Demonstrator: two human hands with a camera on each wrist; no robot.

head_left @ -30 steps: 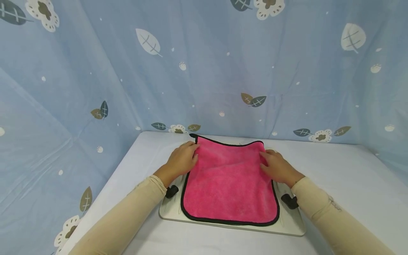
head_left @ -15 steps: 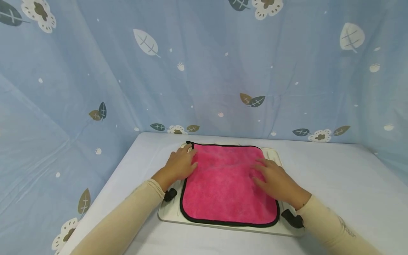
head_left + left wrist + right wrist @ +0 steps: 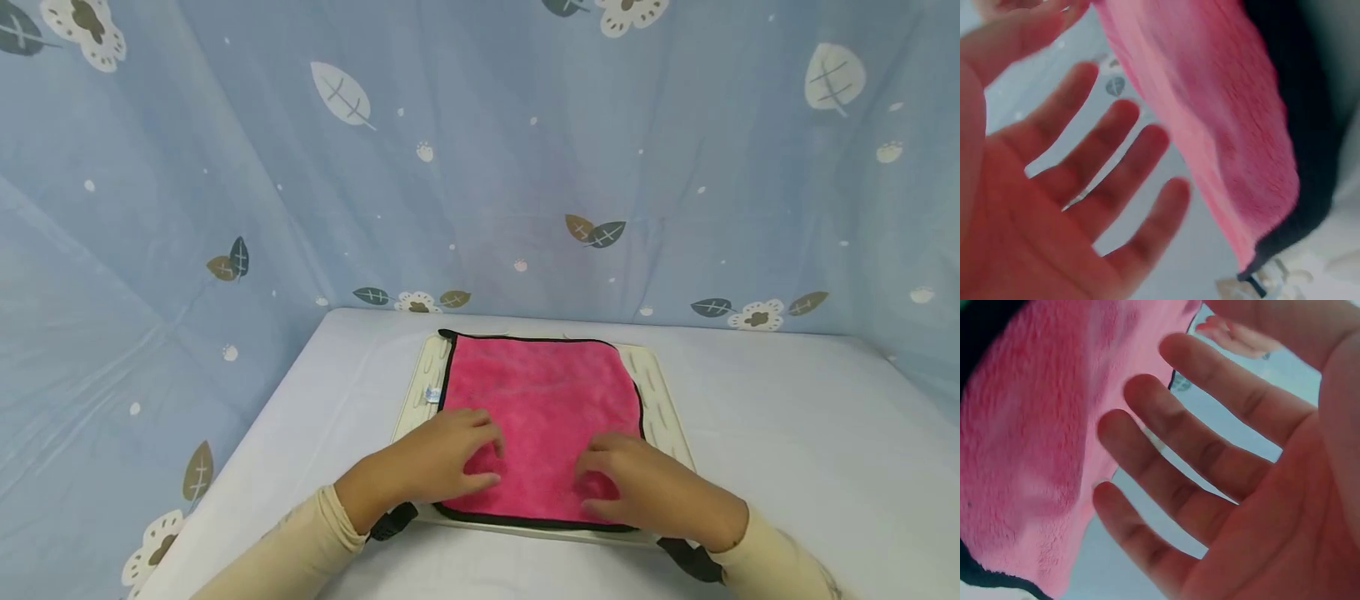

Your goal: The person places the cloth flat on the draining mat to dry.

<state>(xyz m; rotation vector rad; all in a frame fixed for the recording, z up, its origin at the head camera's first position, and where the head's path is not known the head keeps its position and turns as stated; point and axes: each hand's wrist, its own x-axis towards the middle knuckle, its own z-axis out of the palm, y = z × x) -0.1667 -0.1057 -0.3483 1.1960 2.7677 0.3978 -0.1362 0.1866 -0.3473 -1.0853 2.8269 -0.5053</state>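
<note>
Surface: white table (image 3: 787,417), leaf-print backdrop | pink cloth (image 3: 540,392) flat on folding board (image 3: 660,392) | left hand (image 3: 438,467), right hand (image 3: 645,487): fingers apart, resting on near edge, likely smoothing.

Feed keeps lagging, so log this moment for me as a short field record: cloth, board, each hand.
cloth: pink cloth with black trim, spread flat on the board
board: white board, its edges showing on both sides of the cloth
left hand: left hand, fingers spread, over the cloth's near left part
right hand: right hand, fingers spread, over the near right part
table: white table
backdrop: blue leaf-print curtain
</note>
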